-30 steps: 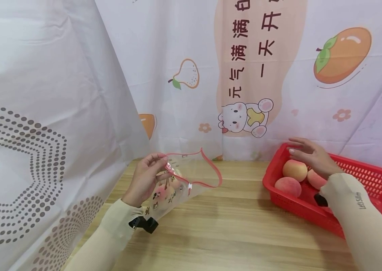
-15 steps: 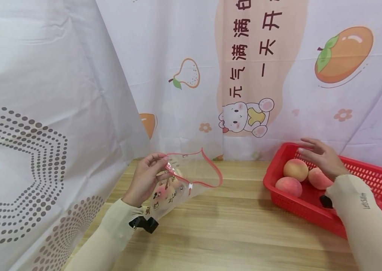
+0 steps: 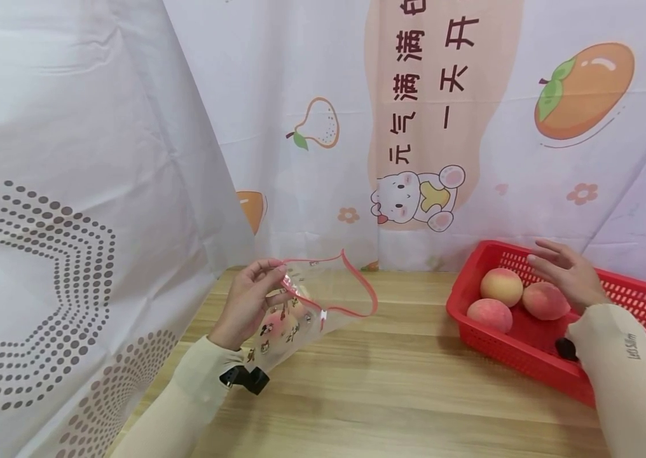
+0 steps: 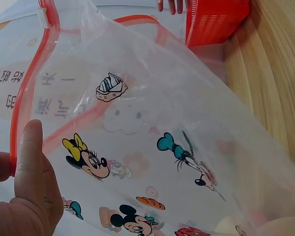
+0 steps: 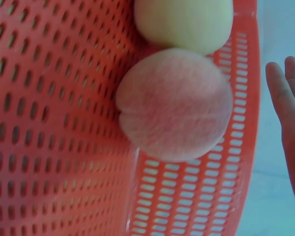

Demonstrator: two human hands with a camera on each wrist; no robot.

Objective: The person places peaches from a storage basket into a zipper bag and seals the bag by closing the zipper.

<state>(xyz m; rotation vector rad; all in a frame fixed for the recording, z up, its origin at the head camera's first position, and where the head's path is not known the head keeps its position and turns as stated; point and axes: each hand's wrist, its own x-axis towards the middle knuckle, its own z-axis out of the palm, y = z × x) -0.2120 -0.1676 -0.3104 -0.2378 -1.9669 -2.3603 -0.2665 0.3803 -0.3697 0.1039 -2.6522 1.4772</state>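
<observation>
Three peaches (image 3: 545, 300) lie in the red basket (image 3: 632, 299); the right hand (image 3: 569, 273) hovers above, fingers spread, while the left hand (image 3: 248, 305) pinches the zip bag's (image 3: 311, 305) rim.

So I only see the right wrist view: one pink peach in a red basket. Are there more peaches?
Observer: Yes, three peaches lie in the red basket.
Operator: Is the right hand holding one?
Observer: No, the right hand hovers open above them.
Operator: And the other hand?
Observer: The left hand pinches the red rim of a clear cartoon-printed zip bag, its mouth open, with peach-coloured fruit already inside.
</observation>
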